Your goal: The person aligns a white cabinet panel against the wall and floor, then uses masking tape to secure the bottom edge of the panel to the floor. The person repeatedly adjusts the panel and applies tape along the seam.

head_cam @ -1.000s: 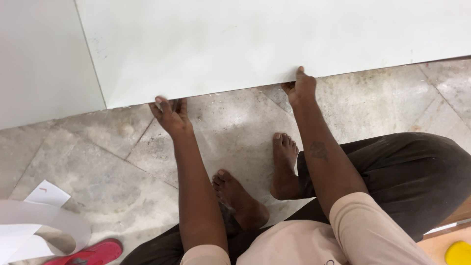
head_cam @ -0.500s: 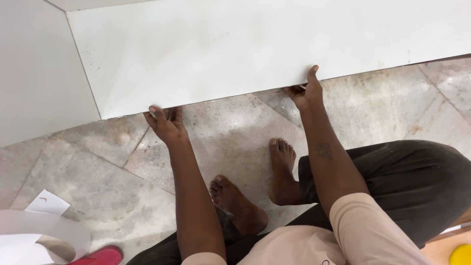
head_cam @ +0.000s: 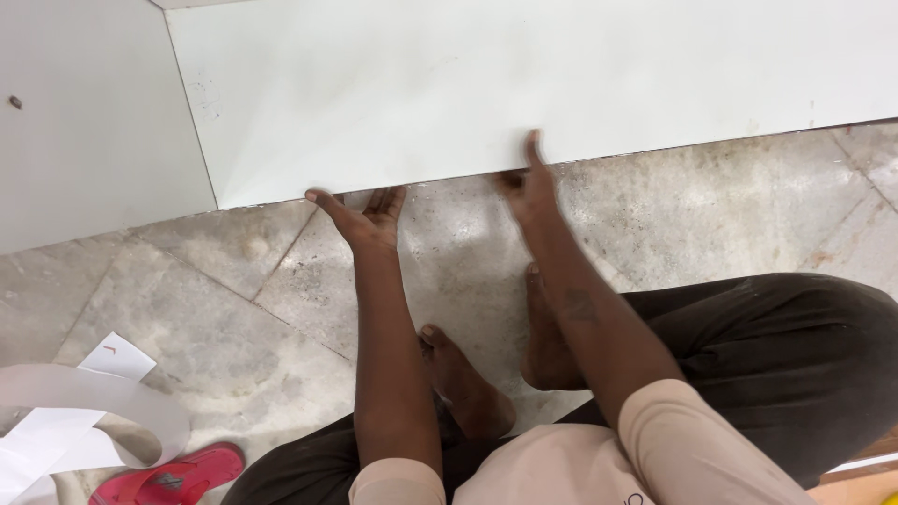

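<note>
Interior fit-out or carpentry site inside a building, worked at floor level: large white laminated board (head_cam: pixel 524 84) lying flat on a stained, mottled stone-tile floor (head_cam: pixel 215 309), second white panel (head_cam: pixel 84 140) with a small screw hole just beside it at left. Curled strip of pale edge-banding tape (head_cam: pixel 112 397), scraps of white paper (head_cam: pixel 117 357) and a red sandal (head_cam: pixel 173 477) scattered at lower left; bare feet (head_cam: pixel 468 388) tucked on the tiles, hinting at informal, on-site assembly rather than a bench workshop. Edge of a wooden piece (head_cam: pixel 861 468) visible at lower right.
</note>
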